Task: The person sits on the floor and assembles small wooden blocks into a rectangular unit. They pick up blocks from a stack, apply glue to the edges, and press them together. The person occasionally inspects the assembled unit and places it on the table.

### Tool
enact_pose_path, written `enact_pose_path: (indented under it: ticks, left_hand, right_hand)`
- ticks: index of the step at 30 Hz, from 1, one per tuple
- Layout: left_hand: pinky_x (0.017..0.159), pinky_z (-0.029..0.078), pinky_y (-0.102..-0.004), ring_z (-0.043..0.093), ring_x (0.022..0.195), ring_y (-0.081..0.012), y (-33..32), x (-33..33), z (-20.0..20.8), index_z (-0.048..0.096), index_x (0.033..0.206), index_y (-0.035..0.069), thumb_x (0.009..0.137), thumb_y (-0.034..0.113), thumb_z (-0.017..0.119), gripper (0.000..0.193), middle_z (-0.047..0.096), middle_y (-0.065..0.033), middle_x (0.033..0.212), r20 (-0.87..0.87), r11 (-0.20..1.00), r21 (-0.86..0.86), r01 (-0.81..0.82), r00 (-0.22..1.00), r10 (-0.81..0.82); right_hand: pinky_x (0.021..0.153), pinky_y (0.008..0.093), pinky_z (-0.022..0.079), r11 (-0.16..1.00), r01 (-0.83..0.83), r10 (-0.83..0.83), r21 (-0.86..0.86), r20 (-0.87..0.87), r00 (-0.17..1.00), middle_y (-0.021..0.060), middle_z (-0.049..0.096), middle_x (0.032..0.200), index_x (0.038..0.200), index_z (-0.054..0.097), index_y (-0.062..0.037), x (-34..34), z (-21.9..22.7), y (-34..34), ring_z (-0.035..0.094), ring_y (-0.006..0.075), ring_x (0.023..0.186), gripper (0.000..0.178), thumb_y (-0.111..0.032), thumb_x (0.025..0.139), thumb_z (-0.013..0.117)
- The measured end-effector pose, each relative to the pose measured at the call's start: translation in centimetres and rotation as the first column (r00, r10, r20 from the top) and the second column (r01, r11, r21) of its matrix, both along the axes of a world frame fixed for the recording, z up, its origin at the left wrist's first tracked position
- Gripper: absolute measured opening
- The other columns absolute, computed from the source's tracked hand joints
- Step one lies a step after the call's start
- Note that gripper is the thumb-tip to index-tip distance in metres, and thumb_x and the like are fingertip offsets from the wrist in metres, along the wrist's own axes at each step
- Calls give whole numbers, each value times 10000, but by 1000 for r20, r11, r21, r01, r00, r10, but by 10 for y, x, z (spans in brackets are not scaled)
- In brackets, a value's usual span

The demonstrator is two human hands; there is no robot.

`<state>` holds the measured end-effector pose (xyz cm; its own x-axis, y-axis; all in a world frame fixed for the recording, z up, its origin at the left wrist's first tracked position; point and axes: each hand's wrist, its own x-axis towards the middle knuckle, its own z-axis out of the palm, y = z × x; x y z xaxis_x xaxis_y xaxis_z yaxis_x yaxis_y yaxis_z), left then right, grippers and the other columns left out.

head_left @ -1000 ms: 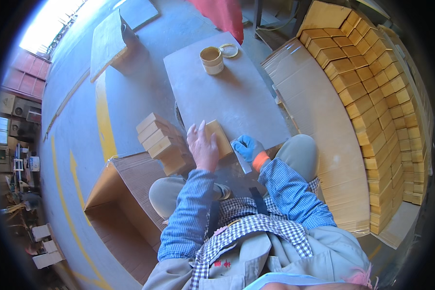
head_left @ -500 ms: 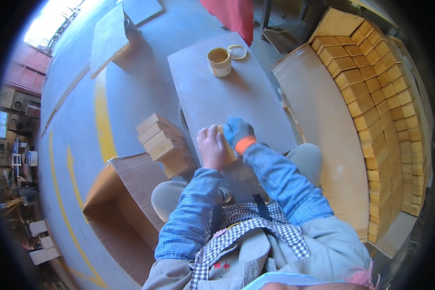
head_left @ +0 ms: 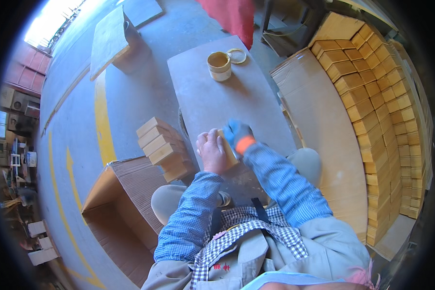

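Note:
A light wooden block (head_left: pixel 230 152) lies at the near edge of the grey tabletop (head_left: pixel 256 104). My bare left hand (head_left: pixel 211 152) is closed around its left side and steadies it. My right hand (head_left: pixel 238 133), in a blue glove with an orange cuff, is closed in a fist at the block's right upper side. Whatever its fingers hold is hidden by the glove. Farther up the table stands an open tub (head_left: pixel 219 67) of yellow-brown paste, with its round lid (head_left: pixel 237 56) beside it.
Several wooden blocks (head_left: pixel 160 145) are stacked left of the table. An open cardboard box (head_left: pixel 135 186) stands at the near left. On the right, many wooden blocks (head_left: pixel 372 104) are piled in rows beside a cardboard sheet (head_left: pixel 319 111). A red cloth (head_left: pixel 234 19) hangs beyond the table.
My gloved right hand has shifted slightly along the block's edge. My left hand stays on the block; the view has tilted a little.

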<state>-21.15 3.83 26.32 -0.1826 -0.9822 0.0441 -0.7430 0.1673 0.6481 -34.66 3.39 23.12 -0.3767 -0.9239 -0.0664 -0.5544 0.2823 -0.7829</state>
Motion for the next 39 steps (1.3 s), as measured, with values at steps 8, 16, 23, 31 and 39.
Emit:
enact_pose_path:
  ticks: [8, 16, 23, 31, 39]
  left_hand:
    - [1026, 365, -496, 497, 1200, -337, 1, -5, -4, 624, 1293, 134, 1013, 231, 550, 304, 530, -144, 1263, -30, 998, 7, -60, 998, 60]
    - [1007, 405, -475, 525, 1183, -331, -2, -3, -1, 641, 1266, 140, 1020, 220, 546, 275, 557, -127, 1236, 4, 999, -3, -41, 999, 41]
    - [1035, 357, -491, 494, 1196, -338, -1, -5, -6, 636, 1266, 129, 1005, 227, 558, 289, 537, -143, 1248, -55, 998, 46, -48, 997, 50]
    - [1020, 368, -493, 503, 1181, -340, -3, -3, -1, 641, 1263, 133, 1006, 218, 557, 283, 546, -145, 1235, -47, 999, 28, -23, 999, 24]
    - [1020, 374, -490, 511, 1185, -336, -5, -4, -3, 657, 1243, 140, 1001, 215, 563, 271, 552, -142, 1235, -59, 999, 33, -32, 998, 34]
  right_hand:
    - [735, 468, 538, 967, -58, 17, 247, 163, 986, 216, 672, 859, 895, 640, -85, -2, 13, 103, 676, 405, 809, 253, -332, 951, 626]
    - [712, 430, 515, 991, -137, 121, 14, 382, 916, 166, 663, 810, 911, 643, -57, -17, -23, -2, 589, 290, 696, 266, -321, 944, 640]
    - [696, 351, 493, 965, -257, 157, 62, 647, 747, 45, 611, 800, 893, 640, -79, -23, -36, 84, 564, 174, 750, 220, -279, 980, 610]
    - [679, 344, 476, 967, -236, 134, 94, 602, 787, 35, 580, 786, 872, 633, -87, -24, -36, -1, 538, 142, 738, 198, -244, 989, 605]
    - [679, 353, 491, 964, -258, 241, -70, 645, 726, 65, 645, 781, 916, 646, -45, -27, -37, 57, 563, 157, 718, 258, -300, 951, 665]
